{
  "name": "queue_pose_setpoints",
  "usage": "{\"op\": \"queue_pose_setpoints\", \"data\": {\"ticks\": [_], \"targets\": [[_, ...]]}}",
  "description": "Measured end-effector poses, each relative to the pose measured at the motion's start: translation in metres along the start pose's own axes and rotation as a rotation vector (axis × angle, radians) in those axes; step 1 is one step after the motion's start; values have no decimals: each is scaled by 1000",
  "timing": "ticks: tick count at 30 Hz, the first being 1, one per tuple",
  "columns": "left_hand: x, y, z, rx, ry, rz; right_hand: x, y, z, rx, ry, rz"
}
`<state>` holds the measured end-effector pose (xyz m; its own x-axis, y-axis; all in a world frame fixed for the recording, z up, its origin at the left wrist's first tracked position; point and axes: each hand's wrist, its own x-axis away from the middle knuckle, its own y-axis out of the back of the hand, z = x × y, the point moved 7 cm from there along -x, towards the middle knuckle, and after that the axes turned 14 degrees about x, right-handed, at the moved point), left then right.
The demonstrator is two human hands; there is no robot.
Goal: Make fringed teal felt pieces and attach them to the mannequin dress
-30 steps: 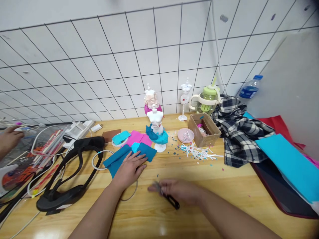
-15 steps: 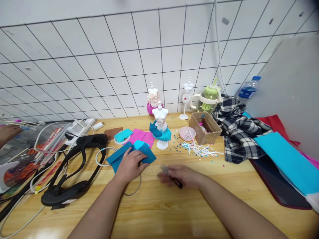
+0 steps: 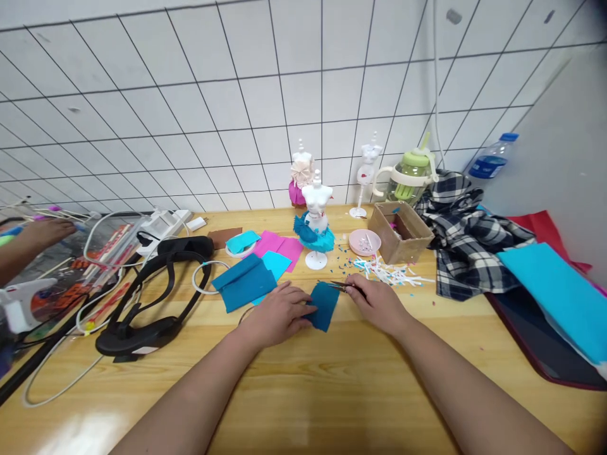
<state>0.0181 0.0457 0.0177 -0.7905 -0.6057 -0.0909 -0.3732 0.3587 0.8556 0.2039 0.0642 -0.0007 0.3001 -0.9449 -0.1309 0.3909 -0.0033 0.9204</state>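
Observation:
My left hand [image 3: 279, 314] is low over the table, its thumb and fingers closed on the left edge of a small teal crepe paper piece [image 3: 325, 307]. Small dark-handled scissors [image 3: 340, 286] are in my right hand [image 3: 379, 303], their slim blades pointing left at the top edge of that piece. Whether the blades touch the paper I cannot tell. Behind my left hand lies a larger folded teal sheet [image 3: 243, 282], partly over a light blue piece [image 3: 276, 264]. Just beyond the hands stands a white mini dress form [image 3: 317, 198] wearing a ruffled blue paper skirt [image 3: 324, 241].
White paper strips [image 3: 389, 272], a pink dish [image 3: 364, 242] and a cardboard box [image 3: 399, 246] stand right of centre. A plaid cloth [image 3: 450, 234] lies farther right. On the left are a black headset strap [image 3: 137, 341], cables and another person's hand [image 3: 47, 234].
My left hand has moved right, off the larger teal sheet, and now holds a small teal piece. The scissors have been raised and turned toward it. The view has shifted slightly.

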Motion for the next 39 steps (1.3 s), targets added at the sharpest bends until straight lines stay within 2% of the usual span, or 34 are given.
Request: {"op": "queue_pose_setpoints", "data": {"ticks": [2, 3, 5, 6, 9, 11, 13, 16, 20, 24, 28, 34, 39], "targets": [[2, 6, 1, 33, 46, -15, 0, 1, 2, 122, 24, 31], [5, 13, 3, 13, 112, -58, 0, 3, 2, 161, 31, 25], [17, 31, 11, -69, 337, -150, 1, 6, 4, 203, 56, 6], [25, 36, 16, -100, 460, -137, 1, 7, 6, 213, 79, -1], [49, 34, 26, -151, 758, 50, 3, 4, 15, 228, 145, 10], [56, 25, 27, -148, 817, 167, 3, -5, 23, 248, 185, 65], [53, 18, 25, -152, 779, 200, 4, -14, 28, 281, 204, 139], [42, 16, 20, -235, 705, 126, 6, -21, 35, 302, 228, 201], [30, 23, 10, -353, 628, -63, 6, -19, 37, 261, 208, 161], [20, 14, 3, -326, 526, -107, 1, -22, 26, 235, 53, 93], [7, -3, 0, -92, 365, -121, -4, -23, 28, 116, 18, 76], [-5, -8, 5, 378, 293, -308, 4, -4, 45, -194, 66, -21], [-3, -15, 13, 650, 395, -383, 8, -3, 47, -226, 97, -29]]}}
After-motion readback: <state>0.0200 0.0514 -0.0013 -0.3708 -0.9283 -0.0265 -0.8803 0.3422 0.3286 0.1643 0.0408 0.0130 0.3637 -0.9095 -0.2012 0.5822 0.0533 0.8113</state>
